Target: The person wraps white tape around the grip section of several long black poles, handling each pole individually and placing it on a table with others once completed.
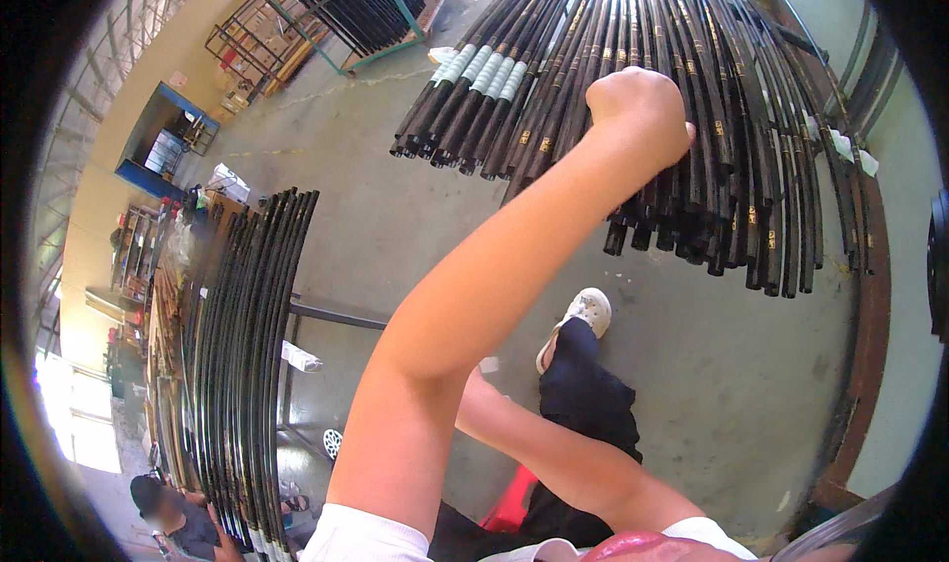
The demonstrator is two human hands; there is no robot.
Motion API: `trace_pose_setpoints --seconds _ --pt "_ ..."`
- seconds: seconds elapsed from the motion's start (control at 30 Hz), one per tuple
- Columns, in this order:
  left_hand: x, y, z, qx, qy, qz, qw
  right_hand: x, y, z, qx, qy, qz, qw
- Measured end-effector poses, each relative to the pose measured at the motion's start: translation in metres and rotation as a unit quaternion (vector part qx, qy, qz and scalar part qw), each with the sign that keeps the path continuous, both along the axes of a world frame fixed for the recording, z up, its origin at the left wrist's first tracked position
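Long black poles with gold markings point(720, 147) lie side by side in a fanned bundle before the person, over a grey concrete floor point(366, 147), their near ends uneven. Closest to the viewer, on the near side of the bundle, the bare right forearm point(583, 453) passes behind the left arm, which covers the right hand; whether that hand is spread or closed cannot be told. Below the bundle are dark trousers point(588, 399), a partly hidden bright red object point(510, 500) and a cream clog point(590, 310). The left hand point(638, 107) is over the middle of the bundle, back upward and knuckles bent; its fingers are mostly hidden, so whether they pinch a pole cannot be told. Pale spiral wraps point(484, 71) circle several poles at the bundle's left edge. Well left of the bundle stands a second row of glossy black poles point(232, 354), with a dark-capped person point(198, 532) near its lower end. Beyond the bundle, to its upper left, a green metal rack point(403, 8) bears more dark poles.
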State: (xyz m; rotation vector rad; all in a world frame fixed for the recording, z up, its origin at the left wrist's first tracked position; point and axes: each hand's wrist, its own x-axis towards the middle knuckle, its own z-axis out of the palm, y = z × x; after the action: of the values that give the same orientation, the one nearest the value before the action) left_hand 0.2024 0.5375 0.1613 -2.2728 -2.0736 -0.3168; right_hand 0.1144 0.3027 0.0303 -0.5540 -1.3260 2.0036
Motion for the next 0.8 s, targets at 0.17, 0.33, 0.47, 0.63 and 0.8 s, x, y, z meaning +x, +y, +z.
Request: trace_pose_setpoints --seconds 0.17,0.33,0.47,0.63,0.8 --pt "-0.035 0.002 0.017 -0.178 -0.583 0.045 0.792 -0.014 -0.010 -0.027 0.201 -0.116 -0.007 0.973" --pt "-0.066 -0.069 0.024 -0.181 -0.646 -0.097 0.735 0.005 0.015 -0.020 0.395 -0.314 0.048 0.862" --pt "-0.062 -0.170 0.017 -0.023 -0.727 -0.055 0.684 -0.010 0.003 -0.022 0.331 -0.335 0.160 0.868" --pt "-0.106 -0.208 0.012 -0.079 -0.789 -0.011 0.609 -0.006 0.003 -0.014 0.378 -0.255 0.081 0.886" --pt "-0.146 -0.262 0.003 -0.085 -0.759 0.011 0.646 -0.022 0.007 -0.017 0.181 -0.039 0.171 0.968"
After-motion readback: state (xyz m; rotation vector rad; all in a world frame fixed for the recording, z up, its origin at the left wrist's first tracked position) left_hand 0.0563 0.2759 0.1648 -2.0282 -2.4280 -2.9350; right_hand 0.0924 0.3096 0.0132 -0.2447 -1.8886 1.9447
